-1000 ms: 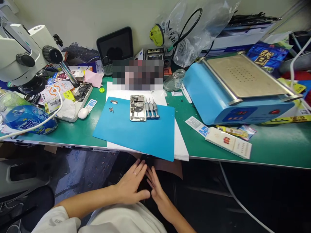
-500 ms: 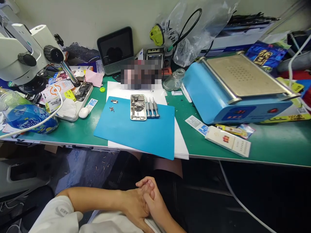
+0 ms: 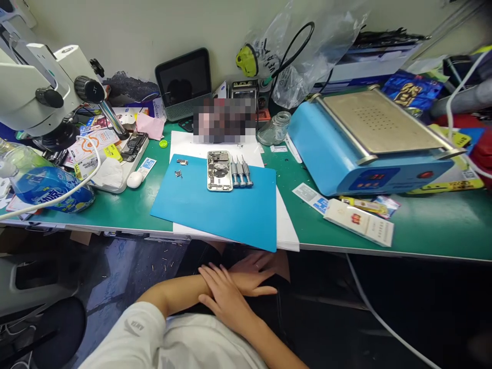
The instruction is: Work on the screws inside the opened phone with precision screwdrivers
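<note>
I see two small parts [image 3: 180, 168] on the mat [image 3: 215, 215] at nine o'clock from the phone [image 3: 220, 171], which lies with its innards bare at twelve o'clock from the hands. At the phone's six o'clock, I have the right hand [image 3: 226, 299] laid over the left forearm [image 3: 180, 294], thumb apart from its draped fingers, with three screwdrivers [image 3: 241, 172] at the phone's three o'clock. At the right hand's two o'clock, the left hand [image 3: 254, 279] extends palm-down, its thumb spread from the fingers.
</note>
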`<state>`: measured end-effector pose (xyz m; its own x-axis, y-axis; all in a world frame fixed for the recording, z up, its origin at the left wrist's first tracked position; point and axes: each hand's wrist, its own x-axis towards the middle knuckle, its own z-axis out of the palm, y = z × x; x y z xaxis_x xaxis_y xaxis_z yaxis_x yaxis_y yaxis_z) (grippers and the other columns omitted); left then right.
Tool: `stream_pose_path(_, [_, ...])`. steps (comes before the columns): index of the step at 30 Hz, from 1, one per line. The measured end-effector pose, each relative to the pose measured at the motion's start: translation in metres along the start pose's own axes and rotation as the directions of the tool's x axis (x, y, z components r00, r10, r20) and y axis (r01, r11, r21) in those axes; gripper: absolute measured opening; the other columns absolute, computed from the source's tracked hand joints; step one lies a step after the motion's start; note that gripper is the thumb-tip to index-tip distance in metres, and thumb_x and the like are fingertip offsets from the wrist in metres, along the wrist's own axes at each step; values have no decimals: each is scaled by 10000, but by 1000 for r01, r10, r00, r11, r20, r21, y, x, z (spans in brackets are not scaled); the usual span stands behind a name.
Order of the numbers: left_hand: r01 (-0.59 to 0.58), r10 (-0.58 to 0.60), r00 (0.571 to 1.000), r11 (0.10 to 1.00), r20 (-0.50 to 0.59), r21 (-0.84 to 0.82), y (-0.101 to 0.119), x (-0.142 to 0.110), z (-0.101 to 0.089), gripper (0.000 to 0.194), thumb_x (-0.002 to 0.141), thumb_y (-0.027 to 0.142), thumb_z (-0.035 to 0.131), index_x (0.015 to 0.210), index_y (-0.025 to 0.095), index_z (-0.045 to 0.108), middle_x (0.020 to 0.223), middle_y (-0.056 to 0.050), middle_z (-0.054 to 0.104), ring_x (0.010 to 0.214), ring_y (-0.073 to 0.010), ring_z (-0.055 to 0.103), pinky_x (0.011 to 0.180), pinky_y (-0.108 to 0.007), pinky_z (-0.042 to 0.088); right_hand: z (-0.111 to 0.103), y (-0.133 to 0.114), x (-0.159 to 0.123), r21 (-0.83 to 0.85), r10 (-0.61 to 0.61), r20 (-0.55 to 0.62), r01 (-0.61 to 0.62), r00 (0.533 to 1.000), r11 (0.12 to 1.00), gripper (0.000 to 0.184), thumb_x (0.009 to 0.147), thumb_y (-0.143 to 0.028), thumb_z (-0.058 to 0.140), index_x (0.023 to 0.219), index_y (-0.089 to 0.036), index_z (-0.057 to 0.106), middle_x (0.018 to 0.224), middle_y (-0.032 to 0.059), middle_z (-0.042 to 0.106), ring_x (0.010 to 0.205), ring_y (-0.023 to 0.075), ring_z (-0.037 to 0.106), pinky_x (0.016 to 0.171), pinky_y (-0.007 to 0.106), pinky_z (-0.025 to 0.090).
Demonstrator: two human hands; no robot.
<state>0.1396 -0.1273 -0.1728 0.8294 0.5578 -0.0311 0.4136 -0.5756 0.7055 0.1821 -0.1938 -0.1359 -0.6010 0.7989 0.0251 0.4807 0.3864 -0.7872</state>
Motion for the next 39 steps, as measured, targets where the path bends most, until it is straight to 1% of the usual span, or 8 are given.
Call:
stream_pose_path(4, [-57, 57, 998, 998, 21, 23, -7, 28, 13, 474, 1002, 416, 645, 1419, 210, 560, 1534, -121, 481, 1364, -327, 513, 1127, -574, 441, 1, -36, 28, 109, -193, 37, 188, 980, 976, 479, 1042, -489, 439, 1423, -213, 531, 1358, 112, 691, 1247, 236, 646, 1186, 519, 434])
stream_pose_path(7, [-70, 69, 996, 997, 51, 23, -13, 26, 21, 468, 1001, 416, 645, 1417, 213, 570, 1564, -110, 457, 1402, -345, 476, 1156, -583, 408, 0, -57, 34, 251, -441, -143, 464, 886, 850, 374, 1056, -365, 364, 1337, -212, 557, 1225, 100, 724, 1128, 205, 666, 1003, 420, 555])
stream_pose_path(13, [2, -3, 1000, 999, 16, 37, -23, 15, 28, 473, 1001, 409, 648, 1419, 205, 563, 1539, -115, 479, 1373, -341, 506, 1131, -577, 439, 8, -49, 13, 155, -439, -448, 552, 779, 819, 143, 935, -171, 483, 1024, -214, 587, 873, 60, 646, 804, 198, 579, 687, 349, 535])
stream_pose_path(21, [33, -33, 999, 999, -3, 29, -24, 16, 24, 437, 1003, 403, 647, 1386, 201, 586, 1490, -109, 525, 1315, -320, 555, 1094, -547, 482, -10, -59, 18, 152, -470, -347, 543, 812, 826, 300, 917, -160, 427, 1167, -196, 589, 994, 91, 687, 919, 217, 613, 779, 375, 562])
stream_pose_path(26, [47, -47, 999, 999, -2, 28, -22, 15, 20, 419, 1008, 401, 640, 1372, 199, 595, 1474, -106, 538, 1299, -313, 567, 1082, -535, 494, -18, -91, 42, 328, -600, -217, 637, 770, 698, 324, 945, -170, 421, 1261, -197, 489, 1067, 100, 704, 969, 186, 646, 864, 330, 565])
stream_pose_path(30, [51, -51, 999, 998, -2, 32, -22, 15, 17, 417, 1008, 403, 639, 1369, 200, 598, 1470, -105, 541, 1294, -314, 570, 1080, -532, 497, -11, -73, 40, 273, -610, -283, 672, 740, 689, 248, 898, -185, 450, 1135, -226, 508, 916, 60, 700, 809, 180, 654, 747, 320, 553])
stream_pose_path(35, [28, -28, 1000, 999, -4, 24, -24, 14, 20, 412, 1011, 403, 635, 1374, 212, 595, 1485, -108, 529, 1303, -307, 562, 1091, -532, 487, -17, -45, 18, 224, -451, -313, 527, 836, 820, 252, 877, -80, 434, 1018, -228, 582, 844, 59, 677, 754, 193, 600, 662, 324, 519])
stream_pose_path(39, [20, -19, 1000, 999, -25, 29, -27, 15, 25, 421, 1006, 405, 644, 1368, 197, 595, 1454, -109, 551, 1275, -304, 583, 1064, -526, 508, -23, -67, 22, 283, -500, -241, 553, 832, 783, 255, 975, -157, 442, 1189, -204, 573, 1008, 94, 713, 939, 193, 644, 846, 343, 573])
